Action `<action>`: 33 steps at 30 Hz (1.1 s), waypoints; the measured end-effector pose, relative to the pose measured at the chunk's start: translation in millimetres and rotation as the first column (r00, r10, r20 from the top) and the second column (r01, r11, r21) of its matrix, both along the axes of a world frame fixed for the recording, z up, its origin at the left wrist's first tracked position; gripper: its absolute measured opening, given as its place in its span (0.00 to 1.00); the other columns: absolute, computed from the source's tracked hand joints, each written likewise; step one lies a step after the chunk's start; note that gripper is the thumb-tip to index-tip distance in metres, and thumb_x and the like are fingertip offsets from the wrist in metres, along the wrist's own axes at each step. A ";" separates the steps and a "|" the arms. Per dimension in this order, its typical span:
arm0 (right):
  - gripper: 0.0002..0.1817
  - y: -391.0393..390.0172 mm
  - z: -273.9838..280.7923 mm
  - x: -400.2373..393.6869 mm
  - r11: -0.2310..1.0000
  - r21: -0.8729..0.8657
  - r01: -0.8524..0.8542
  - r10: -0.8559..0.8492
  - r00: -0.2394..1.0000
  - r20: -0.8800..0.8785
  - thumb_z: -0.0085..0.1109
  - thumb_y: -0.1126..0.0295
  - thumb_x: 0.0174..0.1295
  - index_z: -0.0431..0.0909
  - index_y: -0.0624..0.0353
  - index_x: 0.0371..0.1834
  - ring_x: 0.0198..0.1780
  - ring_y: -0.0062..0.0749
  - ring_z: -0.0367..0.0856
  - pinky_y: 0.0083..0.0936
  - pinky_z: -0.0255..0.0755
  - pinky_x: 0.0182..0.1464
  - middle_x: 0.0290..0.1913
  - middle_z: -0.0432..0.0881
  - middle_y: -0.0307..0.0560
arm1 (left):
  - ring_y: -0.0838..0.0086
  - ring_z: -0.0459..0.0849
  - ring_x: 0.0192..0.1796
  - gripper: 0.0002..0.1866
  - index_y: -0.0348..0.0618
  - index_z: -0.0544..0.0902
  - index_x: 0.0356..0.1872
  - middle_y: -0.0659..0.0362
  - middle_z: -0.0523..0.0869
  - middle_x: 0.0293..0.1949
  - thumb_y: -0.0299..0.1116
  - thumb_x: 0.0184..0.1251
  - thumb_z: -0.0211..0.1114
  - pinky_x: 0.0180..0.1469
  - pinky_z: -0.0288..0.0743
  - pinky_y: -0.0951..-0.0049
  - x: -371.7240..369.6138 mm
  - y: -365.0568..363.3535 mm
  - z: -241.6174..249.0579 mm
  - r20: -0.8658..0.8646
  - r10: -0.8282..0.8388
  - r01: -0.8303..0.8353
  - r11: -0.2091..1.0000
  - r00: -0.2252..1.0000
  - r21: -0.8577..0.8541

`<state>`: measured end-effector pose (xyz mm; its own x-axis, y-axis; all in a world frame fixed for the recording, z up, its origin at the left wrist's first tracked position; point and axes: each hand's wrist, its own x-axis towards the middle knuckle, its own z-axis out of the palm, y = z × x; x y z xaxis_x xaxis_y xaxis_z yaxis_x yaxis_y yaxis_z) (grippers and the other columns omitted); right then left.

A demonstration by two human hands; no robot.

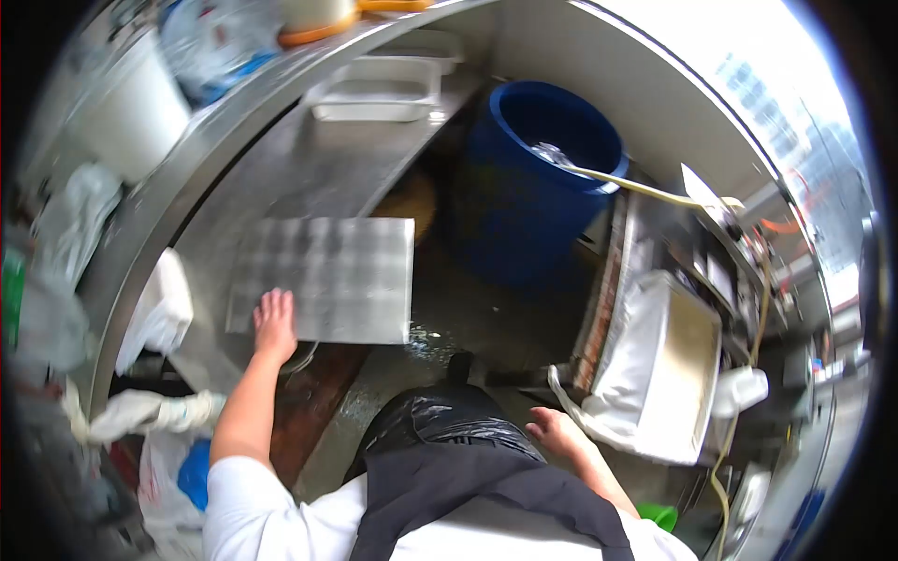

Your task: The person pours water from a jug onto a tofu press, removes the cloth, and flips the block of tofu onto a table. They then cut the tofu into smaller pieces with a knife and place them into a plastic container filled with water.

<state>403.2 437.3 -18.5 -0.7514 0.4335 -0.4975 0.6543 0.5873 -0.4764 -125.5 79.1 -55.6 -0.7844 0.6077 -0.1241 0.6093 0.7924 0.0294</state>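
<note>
A flat rectangular metal sheet or tray (pixel 351 280), blurred, lies over the lower metal shelf, its right end sticking out past the shelf's edge. My left hand (pixel 274 323) rests on its near left part, fingers stretched out flat. To the right, my right hand (pixel 557 432) hangs beside my apron with nothing visible in it, its fingers loosely apart. Closest to that hand is a large white tub (pixel 655 374) with a pale inside, tilted on its side; a gap shows between them.
A blue barrel (pixel 552 187) stands ahead, with a yellowish hose (pixel 645 190) reaching over its rim. White plastic trays (pixel 379 89) sit on the lower metal shelf (pixel 309 159). The floor (pixel 449 323) looks wet. Plastic bags (pixel 168 486) are low on the left.
</note>
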 end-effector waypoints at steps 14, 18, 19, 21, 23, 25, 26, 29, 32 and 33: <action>0.29 -26.7 34.2 52.9 0.830 -0.104 0.548 -0.531 0.719 -0.449 0.64 0.58 0.73 0.73 0.63 0.72 0.60 0.40 0.86 0.35 0.78 0.63 0.60 0.85 0.56 | 0.54 0.91 0.44 0.08 0.36 0.87 0.46 0.49 0.92 0.42 0.28 0.70 0.66 0.50 0.84 0.62 206.6 185.3 150.6 -0.082 -0.647 0.397 0.358 0.758 0.845; 0.32 -12.4 32.1 106.8 0.656 -0.325 0.681 -0.653 0.297 -0.697 0.59 0.56 0.77 0.67 0.65 0.75 0.65 0.37 0.78 0.33 0.72 0.66 0.63 0.80 0.59 | 0.87 0.77 0.43 0.11 0.37 0.85 0.51 0.69 0.86 0.41 0.34 0.81 0.63 0.47 0.72 0.79 307.8 238.1 170.2 0.462 -0.797 -0.352 0.335 0.388 0.874; 0.25 -19.3 68.7 119.8 0.609 -0.271 0.746 -0.509 0.105 -0.854 0.58 0.59 0.78 0.72 0.64 0.69 0.56 0.30 0.79 0.29 0.74 0.60 0.55 0.82 0.52 | 0.87 0.74 0.41 0.12 0.37 0.82 0.51 0.69 0.83 0.39 0.36 0.83 0.62 0.46 0.69 0.81 336.5 253.6 174.0 0.447 -0.805 -0.364 0.311 0.390 0.878; 0.15 -28.0 98.9 170.7 0.490 -0.452 0.745 -0.661 -0.020 -0.750 0.57 0.62 0.78 0.78 0.63 0.57 0.43 0.19 0.75 0.23 0.73 0.50 0.41 0.81 0.38 | 0.87 0.74 0.40 0.11 0.38 0.82 0.49 0.69 0.82 0.38 0.37 0.83 0.60 0.45 0.69 0.80 379.3 282.0 179.9 0.501 -0.793 -0.337 0.394 0.346 0.855; 0.13 -28.5 106.7 223.9 0.383 -0.415 0.825 -0.685 -0.048 -0.727 0.57 0.63 0.79 0.82 0.62 0.50 0.37 0.17 0.73 0.21 0.72 0.43 0.33 0.80 0.32 | 0.85 0.74 0.39 0.12 0.39 0.80 0.47 0.68 0.81 0.36 0.39 0.85 0.58 0.45 0.71 0.78 424.4 307.1 174.0 0.564 -0.771 -0.269 0.499 0.297 0.824; 0.13 -14.6 88.0 267.3 0.350 -0.502 0.791 -0.646 -0.184 -0.741 0.57 0.63 0.79 0.82 0.63 0.49 0.36 0.17 0.73 0.21 0.72 0.41 0.32 0.80 0.31 | 0.84 0.74 0.40 0.11 0.37 0.79 0.53 0.67 0.81 0.39 0.36 0.84 0.57 0.45 0.71 0.78 477.9 333.3 149.6 0.568 -0.789 -0.275 0.507 0.234 0.817; 0.13 -10.3 74.8 287.1 0.337 -0.575 0.745 -0.593 -0.306 -0.744 0.58 0.62 0.79 0.82 0.63 0.47 0.35 0.16 0.72 0.21 0.71 0.39 0.31 0.79 0.31 | 0.84 0.74 0.40 0.12 0.37 0.79 0.55 0.66 0.81 0.39 0.34 0.84 0.57 0.46 0.71 0.78 499.8 342.4 133.8 0.585 -0.777 -0.257 0.531 0.234 0.808; 0.11 -11.2 44.4 362.8 0.124 -0.667 0.735 -0.749 -0.371 -0.548 0.59 0.65 0.77 0.83 0.62 0.43 0.32 0.14 0.70 0.19 0.66 0.35 0.31 0.78 0.30 | 0.77 0.78 0.46 0.15 0.33 0.78 0.61 0.60 0.84 0.41 0.31 0.82 0.56 0.53 0.74 0.72 556.5 355.6 111.2 0.681 -0.728 -0.123 0.671 0.078 0.732; 0.08 -3.0 30.7 414.6 0.025 -0.681 0.732 -0.782 -0.410 -0.469 0.61 0.68 0.74 0.84 0.62 0.43 0.32 0.14 0.69 0.18 0.65 0.34 0.31 0.76 0.29 | 0.73 0.81 0.47 0.16 0.30 0.79 0.59 0.56 0.86 0.43 0.33 0.81 0.56 0.54 0.75 0.68 590.4 347.0 84.3 0.712 -0.682 0.120 0.731 0.169 0.672; 0.08 4.8 30.3 431.5 0.034 -0.643 0.765 -0.789 -0.375 -0.487 0.62 0.68 0.74 0.84 0.62 0.43 0.32 0.13 0.69 0.18 0.66 0.34 0.31 0.77 0.29 | 0.68 0.84 0.49 0.15 0.31 0.81 0.55 0.51 0.88 0.46 0.34 0.80 0.57 0.54 0.75 0.65 603.5 338.5 92.4 0.639 -0.733 0.200 0.679 0.234 0.706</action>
